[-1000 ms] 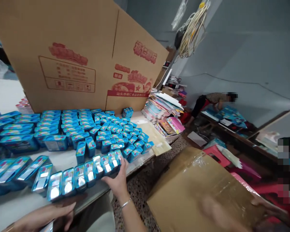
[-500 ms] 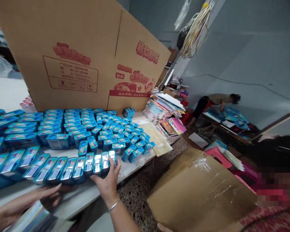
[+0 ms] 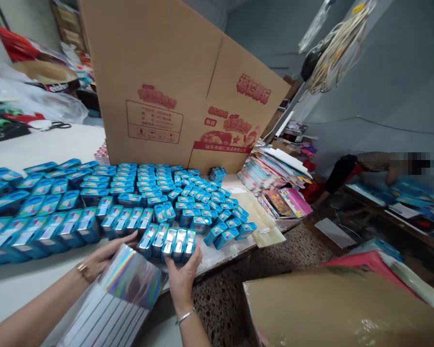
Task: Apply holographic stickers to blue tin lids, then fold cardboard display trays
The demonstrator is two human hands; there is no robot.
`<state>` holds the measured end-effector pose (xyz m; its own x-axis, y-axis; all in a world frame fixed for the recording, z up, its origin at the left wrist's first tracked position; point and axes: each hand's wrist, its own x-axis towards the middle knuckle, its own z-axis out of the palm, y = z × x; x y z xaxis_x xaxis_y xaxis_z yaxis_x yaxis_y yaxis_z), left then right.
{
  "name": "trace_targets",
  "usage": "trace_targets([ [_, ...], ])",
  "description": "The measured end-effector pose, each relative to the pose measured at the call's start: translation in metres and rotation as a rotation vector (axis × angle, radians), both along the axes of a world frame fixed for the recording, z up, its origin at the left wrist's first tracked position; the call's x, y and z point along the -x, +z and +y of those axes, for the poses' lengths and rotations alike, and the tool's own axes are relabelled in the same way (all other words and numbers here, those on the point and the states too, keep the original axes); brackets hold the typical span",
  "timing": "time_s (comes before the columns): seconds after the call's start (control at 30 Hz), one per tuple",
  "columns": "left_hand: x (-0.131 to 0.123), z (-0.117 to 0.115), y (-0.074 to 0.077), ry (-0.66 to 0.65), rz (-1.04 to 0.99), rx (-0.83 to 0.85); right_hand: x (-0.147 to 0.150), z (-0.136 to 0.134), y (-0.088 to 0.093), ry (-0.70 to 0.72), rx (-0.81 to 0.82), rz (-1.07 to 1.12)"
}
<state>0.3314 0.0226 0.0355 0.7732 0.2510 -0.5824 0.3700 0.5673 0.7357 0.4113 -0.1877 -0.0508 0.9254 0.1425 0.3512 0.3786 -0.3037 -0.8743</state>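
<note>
Several small blue tins (image 3: 168, 241) stand packed side by side in a short row at the near edge of the white table (image 3: 25, 284). My right hand (image 3: 183, 277) presses against the right end of that row, fingers wrapped round the last tin. My left hand (image 3: 103, 255) lies at the row's left end, fingers stretched toward the tins. A shiny holographic box (image 3: 125, 289) sits tilted between my two hands, below the row. Many more blue tins (image 3: 94, 193) cover the table behind.
A large brown carton (image 3: 173, 86) stands upright at the back of the table. Stacks of printed cards (image 3: 271, 178) lie at the table's right end. A taped cardboard box (image 3: 343, 308) sits low on the right. Another person (image 3: 372, 166) bends over a far bench.
The view swung left. My right hand pushed the row of tins together toward the left, shortening it. The holographic box came up between my hands, and my left hand reached the row's left end.
</note>
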Motion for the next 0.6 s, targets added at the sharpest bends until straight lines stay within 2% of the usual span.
trace_targets([
  [0.07,-0.006,0.002,-0.008,0.007,-0.028,0.071,-0.011,-0.004,-0.002,0.041,-0.117,0.103],
  [0.13,-0.006,0.003,-0.014,0.021,-0.053,0.096,-0.024,-0.010,-0.001,0.160,-0.211,0.220],
  [0.2,0.002,0.001,-0.016,0.026,-0.084,0.101,-0.033,-0.015,0.001,0.287,-0.240,0.272],
  [0.27,0.014,-0.003,-0.016,-0.008,-0.118,0.061,-0.034,-0.017,0.003,0.346,-0.218,0.259],
  [0.33,0.028,-0.009,-0.014,-0.087,-0.124,-0.055,-0.027,-0.017,0.004,0.340,-0.184,0.233],
  [0.43,0.046,-0.021,-0.008,-0.188,-0.090,-0.338,-0.007,-0.013,0.004,0.340,-0.133,0.198],
  [0.5,0.059,-0.026,-0.005,-0.184,-0.064,-0.505,0.008,-0.009,0.003,0.371,-0.106,0.165],
  [0.6,0.088,-0.025,-0.005,-0.123,-0.016,-0.645,0.032,0.001,0.005,0.467,-0.060,0.107],
])
